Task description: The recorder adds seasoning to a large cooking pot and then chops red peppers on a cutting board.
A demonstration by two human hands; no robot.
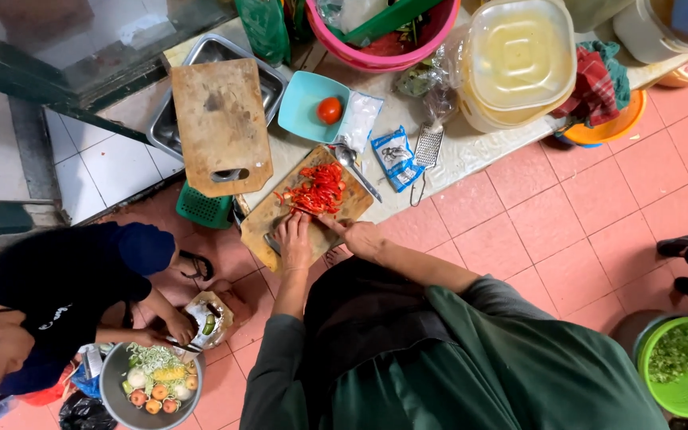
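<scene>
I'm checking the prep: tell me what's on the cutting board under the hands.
A heap of sliced red pepper lies on the board. The left hand presses flat beside it; the right hand works at its edge. Whatever lies under the hands is covered.

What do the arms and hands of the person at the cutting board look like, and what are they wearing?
Both arms are covered by long grey-green sleeves that end near the wrists. The left hand and the right hand are bare, with no gloves. No rings, watch or bracelets can be made out at this size. A dark apron covers the chest.

Worn matt wood cutting board [280,216]; glossy plastic bowl [302,103]; metal grater [428,146].
</scene>
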